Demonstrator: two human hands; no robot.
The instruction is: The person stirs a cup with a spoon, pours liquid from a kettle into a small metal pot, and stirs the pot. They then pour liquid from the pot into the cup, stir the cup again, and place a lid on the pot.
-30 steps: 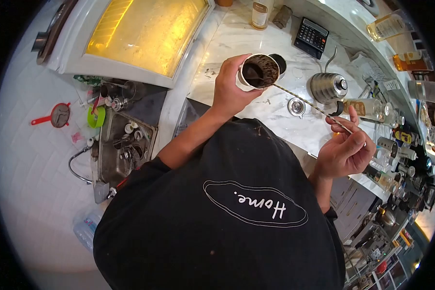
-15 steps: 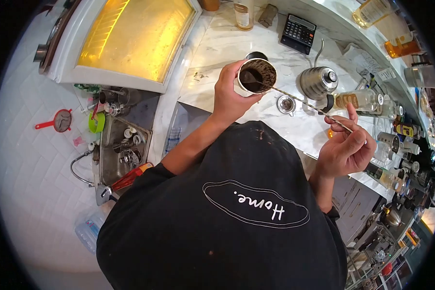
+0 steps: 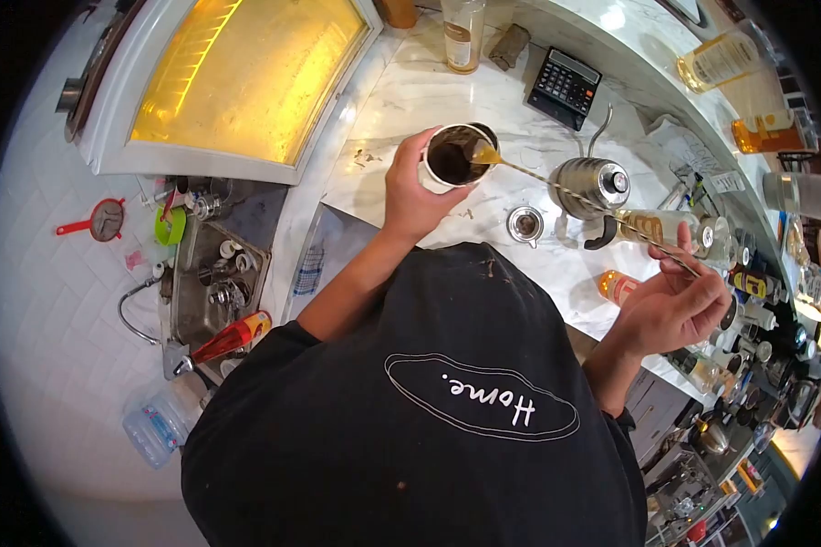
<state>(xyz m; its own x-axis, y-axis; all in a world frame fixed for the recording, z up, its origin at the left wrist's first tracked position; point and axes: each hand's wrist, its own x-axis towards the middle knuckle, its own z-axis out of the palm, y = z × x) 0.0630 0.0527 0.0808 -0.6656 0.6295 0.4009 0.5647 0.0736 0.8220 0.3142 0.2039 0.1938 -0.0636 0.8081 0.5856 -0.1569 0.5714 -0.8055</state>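
Note:
My left hand (image 3: 409, 199) is wrapped round a white cup (image 3: 451, 159) held above the counter. Its opening faces me, and dark brown stuff coats the inside. A second, dark round thing shows partly behind its far side. My right hand (image 3: 673, 308) pinches the twisted handle of a long bar spoon (image 3: 570, 190), with one finger raised. The spoon's bowl is at the cup's right rim, shining gold. Below the handle stand a metal gooseneck kettle (image 3: 586, 189) and a small round metal strainer (image 3: 525, 224).
A calculator (image 3: 566, 84) and a bottle (image 3: 463, 41) stand at the counter's back. More bottles line the right side, one lying orange-labelled bottle (image 3: 617, 286) near my right wrist. On the left are a sink (image 3: 192, 310), a red strainer (image 3: 107, 220) and a yellow-lit glass case (image 3: 246, 77).
The spoon's bowl has come up from inside the cup to its right rim. My right hand has moved right and slightly towards me; the cup has shifted a little left.

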